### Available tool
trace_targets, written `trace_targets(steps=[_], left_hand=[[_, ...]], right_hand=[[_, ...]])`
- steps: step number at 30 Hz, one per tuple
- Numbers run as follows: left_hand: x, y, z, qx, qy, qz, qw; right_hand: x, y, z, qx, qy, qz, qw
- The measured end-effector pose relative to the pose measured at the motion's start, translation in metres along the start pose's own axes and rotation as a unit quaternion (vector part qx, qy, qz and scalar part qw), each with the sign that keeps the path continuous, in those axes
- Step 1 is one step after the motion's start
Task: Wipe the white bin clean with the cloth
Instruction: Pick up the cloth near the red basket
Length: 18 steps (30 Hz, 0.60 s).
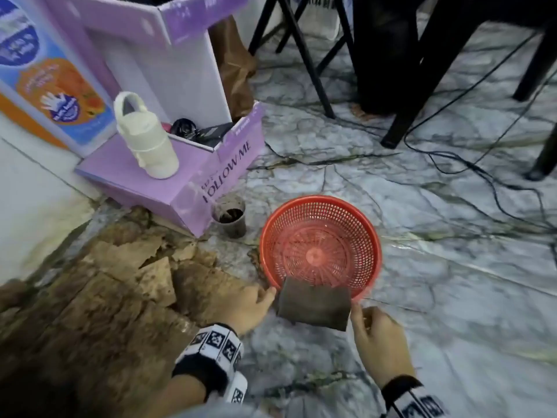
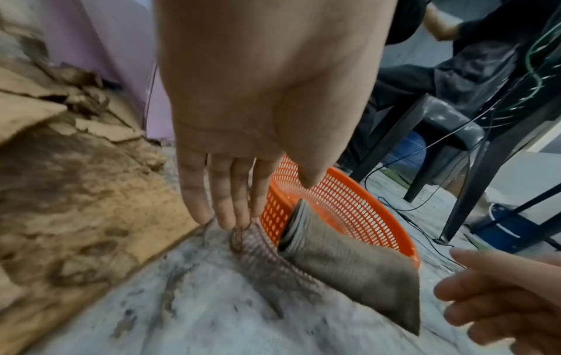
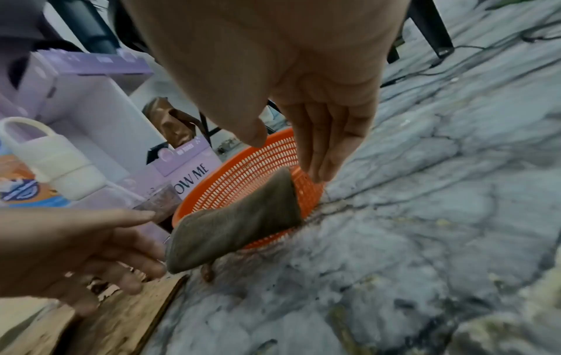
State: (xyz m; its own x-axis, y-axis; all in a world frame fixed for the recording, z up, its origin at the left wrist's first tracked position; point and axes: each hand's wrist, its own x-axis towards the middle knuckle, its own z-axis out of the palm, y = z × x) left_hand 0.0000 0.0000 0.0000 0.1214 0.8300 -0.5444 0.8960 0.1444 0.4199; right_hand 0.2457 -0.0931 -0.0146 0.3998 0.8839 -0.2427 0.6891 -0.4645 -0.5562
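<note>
A round red mesh basket (image 1: 319,206) stands on the marbled floor. Over its near rim lies a folded grey-brown cloth (image 1: 313,306), half inside and half out. My left hand (image 1: 262,298) is just left of the cloth, fingers straight, tips near its edge. My right hand (image 1: 355,312) is just right of it and holds nothing. The left wrist view shows the left hand (image 2: 224,206) pointing down beside the basket (image 2: 349,199) and cloth (image 2: 349,269). In the right wrist view the right hand (image 3: 319,156) has straight fingers above the cloth (image 3: 233,228). No white bin shows.
A purple box (image 1: 168,188) with a cream bottle (image 1: 144,137) on it stands at the left. A cup (image 1: 230,217) of brown matter sits beside the basket. Torn brown cardboard (image 1: 114,282) covers the floor at the left. Black furniture legs (image 1: 422,86) and cables (image 1: 482,173) lie behind.
</note>
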Motion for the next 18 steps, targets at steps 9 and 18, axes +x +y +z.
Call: trace_targets(steps=[9,18], left_hand=[[0.020,0.001,0.038,-0.202,-0.067,0.019,0.977],[0.039,-0.029,0.074,-0.259,-0.013,0.062,0.964]], right_hand=[[0.010,-0.006,0.029,0.130,-0.043,0.078,0.988],[0.009,-0.001,0.034,0.185,-0.037,0.070,0.980]])
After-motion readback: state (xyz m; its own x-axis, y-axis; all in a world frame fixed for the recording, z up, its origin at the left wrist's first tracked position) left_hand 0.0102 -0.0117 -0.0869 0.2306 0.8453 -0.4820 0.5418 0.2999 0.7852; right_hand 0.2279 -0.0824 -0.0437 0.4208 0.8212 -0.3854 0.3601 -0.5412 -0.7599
